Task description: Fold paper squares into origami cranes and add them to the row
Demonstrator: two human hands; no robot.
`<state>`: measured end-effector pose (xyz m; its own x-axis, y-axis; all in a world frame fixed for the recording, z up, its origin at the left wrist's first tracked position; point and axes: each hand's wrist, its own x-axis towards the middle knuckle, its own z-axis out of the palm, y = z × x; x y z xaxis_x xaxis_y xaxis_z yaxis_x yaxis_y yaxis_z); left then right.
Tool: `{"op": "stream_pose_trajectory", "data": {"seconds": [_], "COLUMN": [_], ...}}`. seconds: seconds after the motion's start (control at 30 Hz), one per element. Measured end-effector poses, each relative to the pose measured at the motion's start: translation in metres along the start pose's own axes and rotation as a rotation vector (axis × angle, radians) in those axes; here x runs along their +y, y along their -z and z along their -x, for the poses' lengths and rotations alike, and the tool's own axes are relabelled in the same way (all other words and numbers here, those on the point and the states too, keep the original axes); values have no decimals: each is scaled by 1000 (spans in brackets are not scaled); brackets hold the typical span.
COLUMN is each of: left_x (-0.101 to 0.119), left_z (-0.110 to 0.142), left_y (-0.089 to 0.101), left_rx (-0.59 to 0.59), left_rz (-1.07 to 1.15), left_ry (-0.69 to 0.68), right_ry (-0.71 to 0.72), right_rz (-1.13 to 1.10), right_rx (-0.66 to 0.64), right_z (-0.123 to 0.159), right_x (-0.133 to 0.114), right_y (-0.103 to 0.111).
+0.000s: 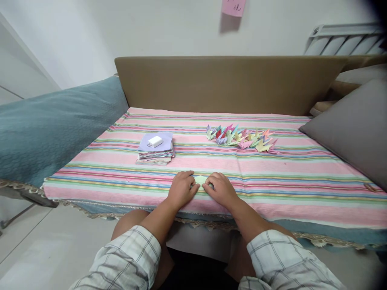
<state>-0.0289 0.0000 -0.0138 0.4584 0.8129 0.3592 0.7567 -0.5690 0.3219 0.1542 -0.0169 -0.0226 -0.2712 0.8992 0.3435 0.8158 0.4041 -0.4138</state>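
Observation:
A small piece of pale green folded paper (pixel 200 181) lies on the striped cloth near its front edge, between my two hands. My left hand (pixel 182 186) has its fingers curled and grips the paper's left side. On the opposite side my right hand (pixel 221 188) pinches the paper's right part with thumb and fingers. Both thumbs meet close together at its near edge. The ends of the paper are hidden beneath my fingers.
Left of centre stands a stack of square paper sheets (pixel 155 156) with a white charger plug (pixel 155 141) on top. Several colourful folded paper cranes (pixel 242 137) cluster at the back right. A brown backboard (pixel 217 84), a grey cushion (pixel 353 125) and a blue-covered armrest (pixel 60 121) border the striped cloth (pixel 296 169).

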Motion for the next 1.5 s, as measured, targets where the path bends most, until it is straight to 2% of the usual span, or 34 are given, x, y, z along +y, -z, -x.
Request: {"op": "stream_pose_trajectory", "data": {"seconds": [0.5, 0.93, 1.07, 1.3, 1.5], "left_x": [4, -6, -7, -3, -4], "left_z": [-3, -4, -2, 11, 14], "left_y": [-4, -1, -1, -11, -13], "left_rx": [57, 15, -5, 28, 46], "left_rz": [-26, 119, 123, -99, -169], "left_ry": [113, 166, 129, -21, -80], "right_ry": [-119, -93, -79, -34, 35], "right_rz": [89, -170, -220, -231, -245], "right_rx": [-29, -117, -134, -117, 67], "right_z": [-8, -11, -11, -9, -2], "right_x": [-6, 10, 12, 17, 25], "right_y": [-3, 1, 2, 1, 1]}}
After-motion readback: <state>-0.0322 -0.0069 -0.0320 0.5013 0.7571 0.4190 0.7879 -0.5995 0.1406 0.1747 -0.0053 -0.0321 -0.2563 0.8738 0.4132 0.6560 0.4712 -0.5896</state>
